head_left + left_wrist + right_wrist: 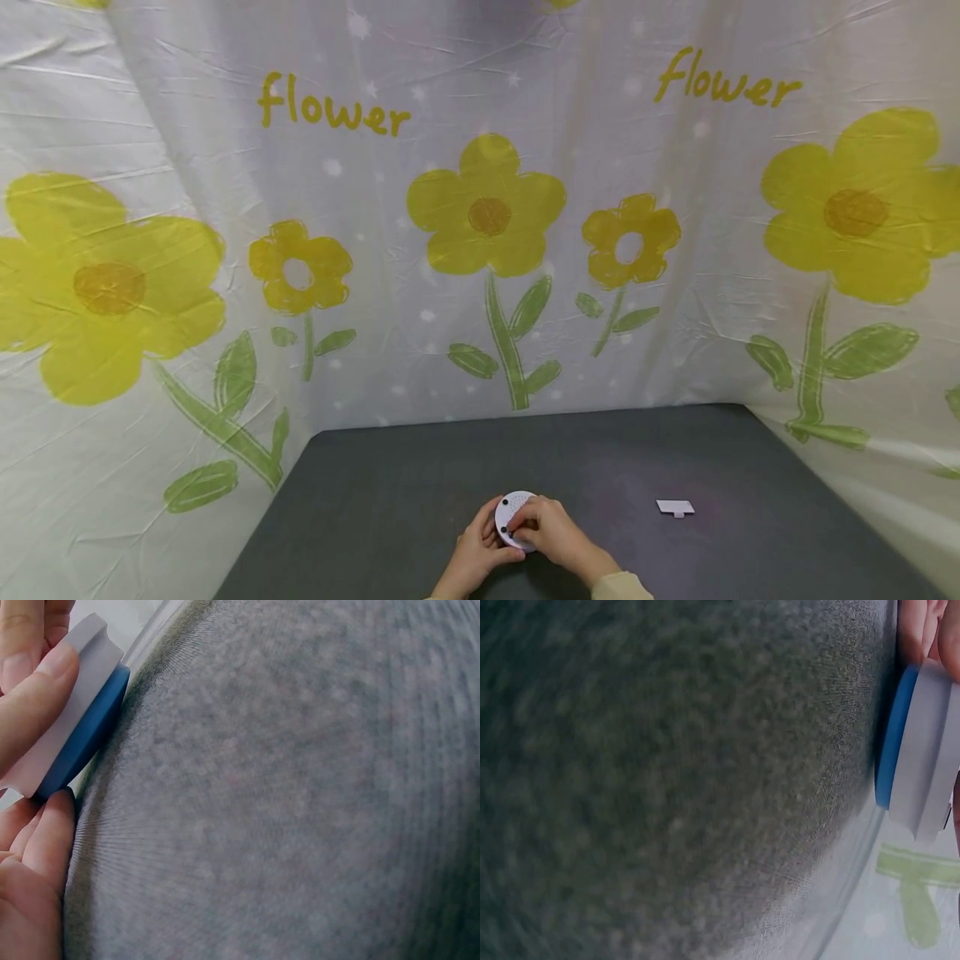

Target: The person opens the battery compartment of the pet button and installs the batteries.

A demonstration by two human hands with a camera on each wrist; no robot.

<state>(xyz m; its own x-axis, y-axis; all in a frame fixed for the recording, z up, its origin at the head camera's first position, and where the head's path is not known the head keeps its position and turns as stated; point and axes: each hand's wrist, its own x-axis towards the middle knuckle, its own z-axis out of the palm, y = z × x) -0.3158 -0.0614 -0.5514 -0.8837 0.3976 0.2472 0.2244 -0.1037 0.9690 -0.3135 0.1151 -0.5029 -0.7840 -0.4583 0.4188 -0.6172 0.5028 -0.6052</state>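
A small round white device (516,500) with dark round spots and a patch of tiny holes on its upturned face is held low over the dark table. My left hand (476,550) grips it by the rim, thumb on the near side and fingers on the far side. The fingers of my right hand (558,537) are bent down onto the face; what lies under the fingertips is hidden, and I cannot tell if they pinch anything. From the left wrist, the white rim (79,682) and blue underside (88,731) show between thumb and fingers. A blue layer (897,742) also shows in the right wrist view.
A flat white cover with a small tab (675,506) lies on the dark grey table (397,475), to the right of my hands. A pale curtain printed with yellow flowers (487,208) hangs around the table's back and sides.
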